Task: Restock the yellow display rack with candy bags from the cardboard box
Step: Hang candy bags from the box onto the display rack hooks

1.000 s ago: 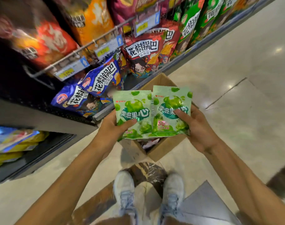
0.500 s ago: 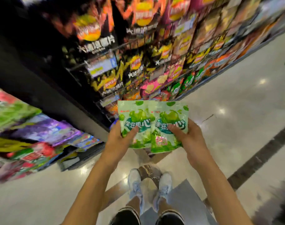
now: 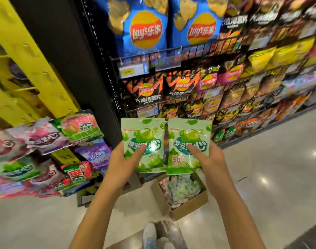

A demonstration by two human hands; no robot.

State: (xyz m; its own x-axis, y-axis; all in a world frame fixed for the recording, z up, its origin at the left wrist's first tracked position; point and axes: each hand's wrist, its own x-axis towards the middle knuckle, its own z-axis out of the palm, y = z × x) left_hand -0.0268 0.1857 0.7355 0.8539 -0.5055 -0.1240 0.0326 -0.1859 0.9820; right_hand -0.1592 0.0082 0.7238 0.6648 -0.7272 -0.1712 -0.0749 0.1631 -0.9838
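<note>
Both bags have risen from the cardboard box (image 3: 189, 207) towards the yellow display rack (image 3: 27, 51), left hand (image 3: 123, 164) pinching one green candy bag (image 3: 142, 141), right hand (image 3: 209, 162) the second green candy bag (image 3: 189, 141) (thumbs across the fronts), so carry them left, upright and unoverlapped.

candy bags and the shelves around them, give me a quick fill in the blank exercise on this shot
1. The left hand grips a green candy bag and the right hand grips a second bag, so ____ bags are held.
2. The cardboard box stands on the ____.
3. The yellow display rack is on the person's ____ side.
4. The blue chip bags carry the brand ____.

Missing words: two; floor; left; Lay's
</note>
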